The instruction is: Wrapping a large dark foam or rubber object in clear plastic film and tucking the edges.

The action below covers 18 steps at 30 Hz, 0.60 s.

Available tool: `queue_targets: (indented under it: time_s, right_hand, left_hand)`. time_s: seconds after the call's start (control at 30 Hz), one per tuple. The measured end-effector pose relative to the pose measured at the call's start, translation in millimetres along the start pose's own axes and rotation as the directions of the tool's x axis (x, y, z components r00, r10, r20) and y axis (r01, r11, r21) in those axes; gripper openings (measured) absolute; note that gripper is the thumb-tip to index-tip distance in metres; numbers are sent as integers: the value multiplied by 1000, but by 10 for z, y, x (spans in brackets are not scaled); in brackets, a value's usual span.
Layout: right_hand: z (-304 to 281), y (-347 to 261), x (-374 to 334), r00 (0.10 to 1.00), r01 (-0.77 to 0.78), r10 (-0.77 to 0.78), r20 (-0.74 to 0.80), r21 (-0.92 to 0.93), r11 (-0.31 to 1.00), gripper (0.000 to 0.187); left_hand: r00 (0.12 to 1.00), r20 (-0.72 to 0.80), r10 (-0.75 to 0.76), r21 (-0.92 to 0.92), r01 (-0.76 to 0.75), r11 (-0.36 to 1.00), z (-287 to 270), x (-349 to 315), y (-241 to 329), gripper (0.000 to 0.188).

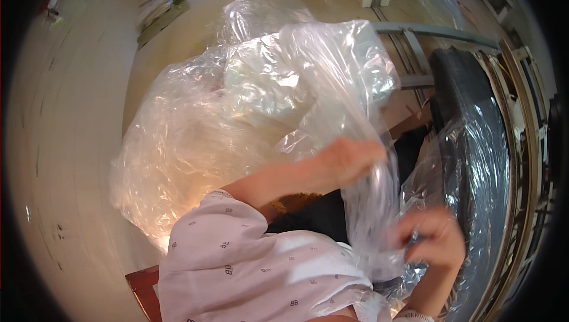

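A large heap of clear plastic film [184, 114] spreads in front of me, crumpled and shiny. From its right side a gathered length hangs down towards my lap. My left hand [358, 155] reaches across to the right, closed on this gathered film; motion blurs its fingers. Lower and further right, my right hand [435, 236] is beside the hanging length. Its thumb and fingers are bent, with a gap between them, and the fingertips overlap the film's edge. Blur hides whether they touch it.
On the right lies a long dark padded piece [468, 103], partly under clear film, beside a stack of long frames [515, 138]. A grey metal frame [421, 55] stands behind. A pale wall [59, 144] rises on the left. A reddish-brown wooden corner [142, 289] shows at lower left.
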State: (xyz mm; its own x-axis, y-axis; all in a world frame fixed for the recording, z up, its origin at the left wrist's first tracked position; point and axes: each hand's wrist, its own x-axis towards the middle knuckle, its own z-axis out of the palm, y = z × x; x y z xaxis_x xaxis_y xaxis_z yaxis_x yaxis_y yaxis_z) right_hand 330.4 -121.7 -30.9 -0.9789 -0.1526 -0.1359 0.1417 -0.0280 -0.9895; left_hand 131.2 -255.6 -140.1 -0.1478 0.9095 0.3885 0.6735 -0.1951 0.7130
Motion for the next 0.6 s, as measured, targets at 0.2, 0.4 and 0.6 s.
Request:
queue_targets:
  time_s: [0.2,0.4,0.6]
  right_hand:
    - [-92,815,663,784,-363,103,-612,-318,876,44]
    - [516,270,-1556,173,91,173,-970,191,977,27]
    - [3669,1211,-5465,-985,-154,-168,-49,-214,965,30]
  left_hand:
    - [795,262,547,-701,-233,675,860,7,1507,24]
    - [771,210,601,-572,-402,715,594,16,2008,38]
    - [941,-183,283,-523,-337,783,915,620,2117,28]
